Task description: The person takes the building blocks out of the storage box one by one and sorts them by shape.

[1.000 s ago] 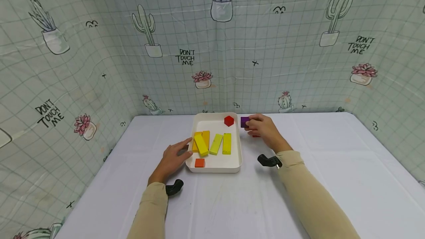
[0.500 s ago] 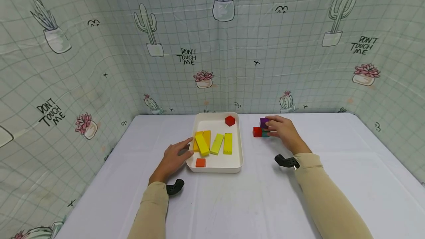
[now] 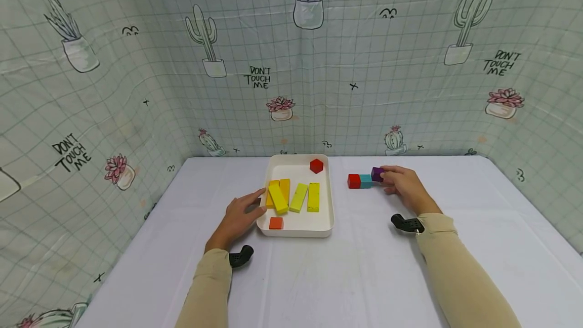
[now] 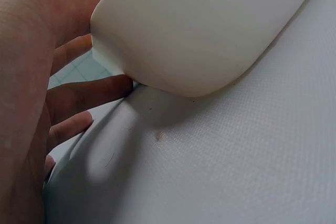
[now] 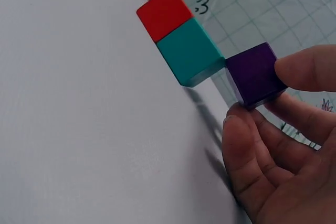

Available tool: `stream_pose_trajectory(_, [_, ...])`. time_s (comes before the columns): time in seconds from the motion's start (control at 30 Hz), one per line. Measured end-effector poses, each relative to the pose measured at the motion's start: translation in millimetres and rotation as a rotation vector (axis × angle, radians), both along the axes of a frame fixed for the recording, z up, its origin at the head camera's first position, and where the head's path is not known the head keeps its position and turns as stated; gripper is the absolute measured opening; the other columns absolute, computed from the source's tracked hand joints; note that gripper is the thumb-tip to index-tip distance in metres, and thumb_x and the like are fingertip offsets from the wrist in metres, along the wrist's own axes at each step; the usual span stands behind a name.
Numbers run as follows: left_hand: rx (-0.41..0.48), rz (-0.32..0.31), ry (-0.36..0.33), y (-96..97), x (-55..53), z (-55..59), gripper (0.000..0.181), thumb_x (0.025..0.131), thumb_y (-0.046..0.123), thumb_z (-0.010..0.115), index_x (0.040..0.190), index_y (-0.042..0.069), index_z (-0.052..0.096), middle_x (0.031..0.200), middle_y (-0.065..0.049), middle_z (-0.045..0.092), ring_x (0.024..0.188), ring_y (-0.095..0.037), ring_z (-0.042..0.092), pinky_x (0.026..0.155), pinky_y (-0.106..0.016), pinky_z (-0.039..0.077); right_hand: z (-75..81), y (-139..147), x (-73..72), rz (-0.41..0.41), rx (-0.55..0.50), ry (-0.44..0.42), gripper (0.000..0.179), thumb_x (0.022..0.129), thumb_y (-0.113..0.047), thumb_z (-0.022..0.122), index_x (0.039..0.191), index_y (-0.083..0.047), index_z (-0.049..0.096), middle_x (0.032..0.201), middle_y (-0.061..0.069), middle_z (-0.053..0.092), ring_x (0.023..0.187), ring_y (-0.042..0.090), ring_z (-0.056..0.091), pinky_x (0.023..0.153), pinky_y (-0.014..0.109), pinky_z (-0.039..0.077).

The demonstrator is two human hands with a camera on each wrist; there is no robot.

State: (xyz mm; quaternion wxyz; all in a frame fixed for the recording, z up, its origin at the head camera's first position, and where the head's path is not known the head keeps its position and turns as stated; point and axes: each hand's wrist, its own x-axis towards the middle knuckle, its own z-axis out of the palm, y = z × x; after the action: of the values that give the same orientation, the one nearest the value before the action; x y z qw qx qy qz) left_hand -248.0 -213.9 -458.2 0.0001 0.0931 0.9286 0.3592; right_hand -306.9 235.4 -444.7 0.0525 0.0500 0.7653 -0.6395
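Observation:
My right hand (image 3: pixel 404 185) pinches a purple cube (image 3: pixel 377 174) between thumb and fingers. In the right wrist view, the purple cube (image 5: pixel 254 74) is held tilted, one corner right at the end of the teal cube (image 5: pixel 190 53). That cube sits flush against a red cube (image 5: pixel 165 15), both on the table. My left hand (image 3: pixel 237 217) lies at the left rim of a white tray (image 3: pixel 296 229), fingers extended and spread. From the left wrist, fingertips show against the tray's outer wall (image 4: pixel 178 40) and lower edge; some are hidden behind it.
Inside the tray lie several yellow and orange-yellow bars (image 3: pixel 313 197), a red hexagonal-looking block (image 3: pixel 316 166) and an orange block (image 3: pixel 276 223). A white cloth covers the table (image 3: pixel 309 277). Behind it hangs a patterned curtain (image 3: pixel 337 115).
My right hand carried the purple cube rightwards from beside the tray, past the red and teal cubes, then lowered it by the teal cube's right end. The left hand stayed at the tray.

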Motion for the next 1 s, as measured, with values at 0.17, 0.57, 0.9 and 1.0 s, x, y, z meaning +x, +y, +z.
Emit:
stream_pose_trajectory(0.17, [-0.007,-0.004,-0.005,-0.5,-0.1,-1.1,0.058,0.099,0.034,0.058,0.154,0.026,0.044,0.144,-0.011,0.056,0.141,-0.034,0.039,0.120,-0.059,0.002,-2.8,4.7,-1.2,0.013,0.146,0.005,0.055,0.103,-0.027,0.053,0.151,-0.003,0.043,0.140,0.026,0.050,0.092,0.020,0.058,0.074,0.024,0.054])
stream_pose_trajectory(0.57, [-0.008,-0.001,-0.013,-0.7,1.4,-3.5,0.058,0.099,0.035,0.058,0.154,0.026,0.044,0.144,-0.010,0.056,0.142,-0.034,0.038,0.120,-0.058,0.002,-8.7,6.4,-6.1,0.131,0.481,0.062,0.051,0.100,-0.025,0.054,0.146,-0.001,0.050,0.119,0.021,0.063,0.085,0.024,0.060,0.076,0.031,0.050])
stream_pose_trajectory(0.9, [-0.022,-0.004,0.009,-1.4,-2.1,-0.9,0.058,0.099,0.035,0.058,0.154,0.025,0.044,0.144,-0.010,0.056,0.141,-0.033,0.039,0.120,-0.059,0.002,10.8,2.2,-10.2,0.070,0.417,0.138,0.045,0.101,-0.022,0.050,0.139,0.002,0.054,0.121,0.024,0.063,0.100,0.029,0.062,0.076,0.030,0.054])
stream_pose_trajectory(1.0, [-0.028,0.003,0.001,-1.5,-1.9,-2.3,0.058,0.099,0.036,0.058,0.154,0.026,0.043,0.144,-0.010,0.056,0.142,-0.034,0.039,0.120,-0.058,0.002,16.3,-7.3,-12.8,0.045,0.382,0.164,0.044,0.103,-0.023,0.048,0.139,0.001,0.054,0.128,0.024,0.060,0.109,0.032,0.059,0.080,0.031,0.055])
